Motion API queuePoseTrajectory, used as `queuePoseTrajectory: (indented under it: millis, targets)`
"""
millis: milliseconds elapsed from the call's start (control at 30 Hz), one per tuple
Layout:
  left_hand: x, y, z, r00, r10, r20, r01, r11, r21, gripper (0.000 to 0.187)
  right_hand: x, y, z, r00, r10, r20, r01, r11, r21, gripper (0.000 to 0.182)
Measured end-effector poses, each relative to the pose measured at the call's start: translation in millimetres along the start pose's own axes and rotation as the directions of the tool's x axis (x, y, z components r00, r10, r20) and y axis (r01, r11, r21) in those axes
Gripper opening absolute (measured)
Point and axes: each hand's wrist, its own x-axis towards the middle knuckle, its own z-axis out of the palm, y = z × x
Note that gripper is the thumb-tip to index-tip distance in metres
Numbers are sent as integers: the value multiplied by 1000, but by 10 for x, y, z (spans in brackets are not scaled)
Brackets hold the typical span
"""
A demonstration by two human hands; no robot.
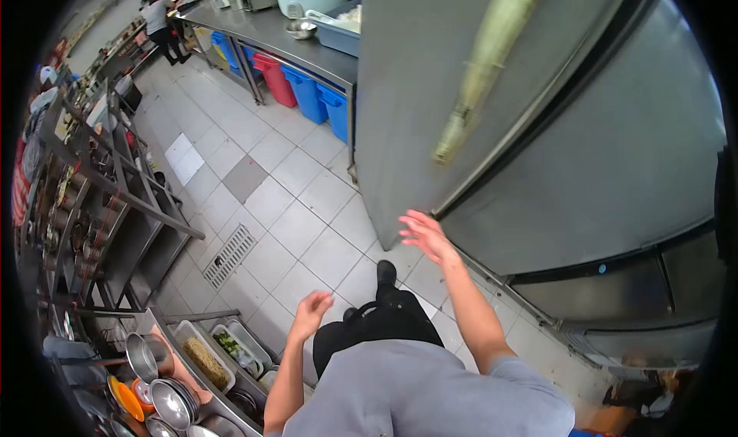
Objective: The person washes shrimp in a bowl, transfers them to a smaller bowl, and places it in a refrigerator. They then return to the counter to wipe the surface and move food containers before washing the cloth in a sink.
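My right hand (427,235) is raised at the centre right, its fingers spread, near the lower edge of a tall steel cabinet (569,152). Nothing is in it. A taped yellowish handle strip (484,68) runs down the cabinet front above that hand. On the left, my left hand (312,312) hangs over the tiled floor with its fingers loosely curled and apart, holding nothing. Below it are trays of noodles (206,362) and green vegetables (231,346).
Steel bowls (171,405) and pots stand at the lower left, beside a metal rack (146,206). Blue and red bins (275,79) sit under a steel counter (269,33). Two people (159,26) are at the far end. A drain grate (229,255) lies in the floor.
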Motion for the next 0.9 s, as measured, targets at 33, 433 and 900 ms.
queuePoseTrajectory:
  millis: [33,433,900]
  targets:
    - [-131,-212,-134,989,-88,-120,83,995,-49,23,-80,-72,-94,998,-39,-43,41,998,39,49]
    - [116,-822,-1370,857,-329,-395,454,846,280,28,850,-676,-1503,816,-256,-518,434,863,257,50]
    - [333,-1232,-1770,437,-670,-600,691,677,-253,18,4165,-357,862,977,206,-47,-209,914,-348,34]
